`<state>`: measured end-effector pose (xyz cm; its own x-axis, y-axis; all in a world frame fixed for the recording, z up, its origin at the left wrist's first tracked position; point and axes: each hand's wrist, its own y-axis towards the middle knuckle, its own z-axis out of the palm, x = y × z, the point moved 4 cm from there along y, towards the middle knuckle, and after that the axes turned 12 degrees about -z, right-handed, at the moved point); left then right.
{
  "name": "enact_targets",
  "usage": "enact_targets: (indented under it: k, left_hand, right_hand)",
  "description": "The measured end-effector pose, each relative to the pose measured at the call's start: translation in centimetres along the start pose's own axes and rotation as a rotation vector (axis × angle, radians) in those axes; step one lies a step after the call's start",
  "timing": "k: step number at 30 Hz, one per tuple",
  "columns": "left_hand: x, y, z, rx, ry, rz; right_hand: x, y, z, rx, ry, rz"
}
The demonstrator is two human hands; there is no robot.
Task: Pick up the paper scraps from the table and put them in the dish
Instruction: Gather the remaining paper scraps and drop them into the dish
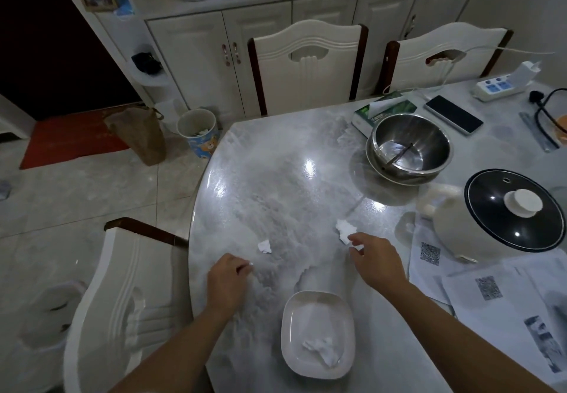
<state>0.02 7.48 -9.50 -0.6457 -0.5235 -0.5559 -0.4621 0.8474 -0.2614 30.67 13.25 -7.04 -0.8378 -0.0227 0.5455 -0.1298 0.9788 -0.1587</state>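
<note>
A white rectangular dish [288,325] sits near the table's front edge and holds crumpled paper scraps [322,350]. One white scrap [264,246] lies on the marble table, just beyond my left hand [228,282]. That hand's fingers are curled, and a tiny white bit of paper [251,265] shows at their tips. A larger scrap [343,230] lies further right. My right hand [379,265] hovers at its near edge with thumb and forefinger apart, touching or almost touching it.
A steel bowl [409,147] with a utensil stands at the back right, beside a tissue box [383,110] and a phone [454,114]. A white pot with a dark lid [515,208] and printed sheets [491,297] fill the right side. A chair [122,285] is at the left.
</note>
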Motion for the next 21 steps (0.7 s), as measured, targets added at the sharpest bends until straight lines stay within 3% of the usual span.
enact_targets:
  k: [5, 10, 13, 16, 21]
  left_hand:
    - [-0.7, 0.5, 0.6, 0.049, 0.069, 0.016]
    - [-3.3, 1.9, 0.7, 0.035, 0.005, 0.124]
    - [-4.6, 3.0, 1.8, 0.114, 0.072, 0.18]
    - [-4.9, 3.3, 2.4, 0.157, 0.185, 0.171]
    - [-5.0, 3.4, 2.0, 0.146, 0.075, 0.115]
  right_hand:
    - [0.2, 1.7, 0.4, -0.039, -0.029, -0.067]
    - [0.4, 3.6, 1.2, 0.071, -0.117, -0.117]
    - [0.1, 4.2, 1.5, 0.111, -0.13, -0.117]
    - [-0.2, 4.7, 1.7, 0.142, -0.135, -0.117]
    - [-0.7, 4.6, 1.6, 0.073, -0.105, -0.127]
